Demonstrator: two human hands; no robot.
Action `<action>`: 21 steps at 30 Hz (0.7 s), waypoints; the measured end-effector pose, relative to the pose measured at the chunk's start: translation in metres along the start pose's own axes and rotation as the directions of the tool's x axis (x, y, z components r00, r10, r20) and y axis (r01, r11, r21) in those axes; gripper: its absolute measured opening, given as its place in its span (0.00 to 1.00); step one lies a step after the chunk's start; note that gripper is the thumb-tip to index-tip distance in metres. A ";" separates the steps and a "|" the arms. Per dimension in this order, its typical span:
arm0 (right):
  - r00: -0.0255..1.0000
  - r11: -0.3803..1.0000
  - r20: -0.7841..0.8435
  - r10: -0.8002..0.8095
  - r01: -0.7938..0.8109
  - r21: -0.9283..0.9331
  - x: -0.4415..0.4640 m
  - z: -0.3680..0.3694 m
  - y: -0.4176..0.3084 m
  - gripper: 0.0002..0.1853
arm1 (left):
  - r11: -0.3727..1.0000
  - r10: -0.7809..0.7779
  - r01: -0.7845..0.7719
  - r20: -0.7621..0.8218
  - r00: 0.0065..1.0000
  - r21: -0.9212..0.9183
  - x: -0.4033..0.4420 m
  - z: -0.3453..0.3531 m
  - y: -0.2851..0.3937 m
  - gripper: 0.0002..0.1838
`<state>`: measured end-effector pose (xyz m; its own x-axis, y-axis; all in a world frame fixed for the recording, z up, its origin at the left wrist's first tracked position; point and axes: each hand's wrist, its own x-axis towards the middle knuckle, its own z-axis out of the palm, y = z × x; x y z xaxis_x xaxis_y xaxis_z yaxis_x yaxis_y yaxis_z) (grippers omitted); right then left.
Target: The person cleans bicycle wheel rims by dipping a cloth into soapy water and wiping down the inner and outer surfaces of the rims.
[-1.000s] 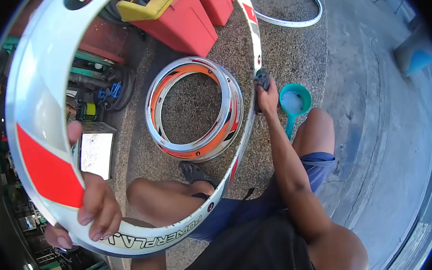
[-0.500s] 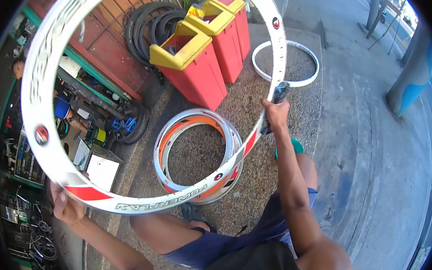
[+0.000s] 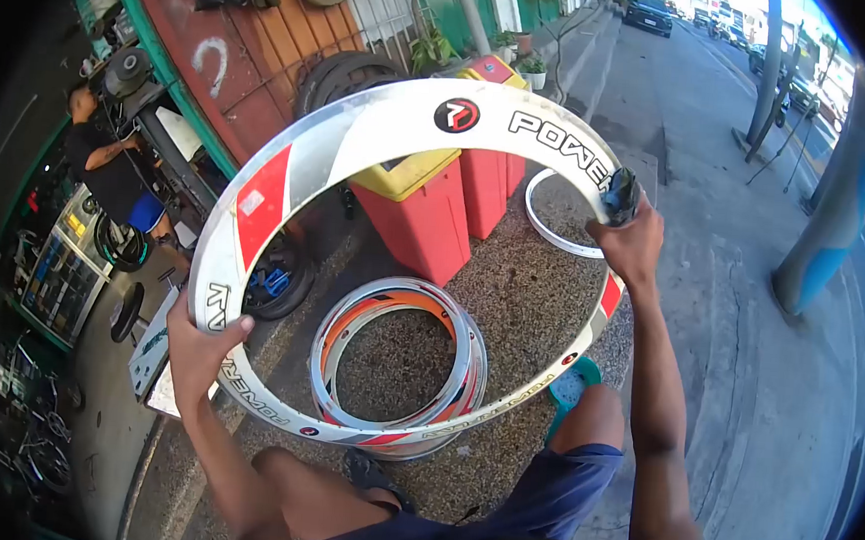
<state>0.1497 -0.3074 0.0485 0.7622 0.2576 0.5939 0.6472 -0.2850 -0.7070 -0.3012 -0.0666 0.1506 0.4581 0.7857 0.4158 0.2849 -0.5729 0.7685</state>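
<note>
A large white wheel rim (image 3: 394, 107) with red and grey patches and "POWER" lettering is held up in front of me. My left hand (image 3: 204, 346) grips its lower left side, thumb on the inner edge. On the right side, my right hand (image 3: 630, 239) is closed round a dark wet cloth (image 3: 619, 197) pressed against the rim. Beneath the held rim, a stack of silver and orange rims (image 3: 322, 348) lies on the pebbled ground. A teal dipper (image 3: 586, 370) with suds is beside my right knee, partly hidden.
Red bins with yellow tops (image 3: 421, 224) stand ahead, near dark tires (image 3: 310, 86). Another white rim (image 3: 535, 212) lies beyond the bins' right side. At the left, a person in dark clothes (image 3: 104, 162) stands in a workshop. A blue-grey pillar (image 3: 837, 218) rises at the right.
The held rim has turned and tilted, showing different lettering, and sits lower in view. My left hand has moved up and right along with it. The view has lifted toward the street.
</note>
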 end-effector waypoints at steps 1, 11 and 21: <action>0.999 1.000 0.021 -0.027 0.027 0.006 -0.006 0.005 0.000 0.30 | 0.991 0.117 -0.118 0.015 0.993 0.065 0.006 0.006 0.018 0.26; 0.971 0.988 0.195 -0.142 0.128 0.082 -0.050 0.064 0.032 0.30 | 0.954 -0.215 0.111 0.379 0.900 0.278 -0.020 0.055 0.014 0.20; 0.988 0.976 0.013 -0.154 0.150 0.161 -0.055 0.074 0.059 0.35 | 0.952 -0.285 0.231 0.312 0.906 0.200 -0.071 0.071 -0.012 0.16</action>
<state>0.1452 -0.2696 -0.0541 0.6533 0.3108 0.6904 0.7434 -0.0910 -0.6626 -0.2774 -0.1317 0.0773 0.5967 0.8025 0.0059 0.5454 -0.4109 0.7306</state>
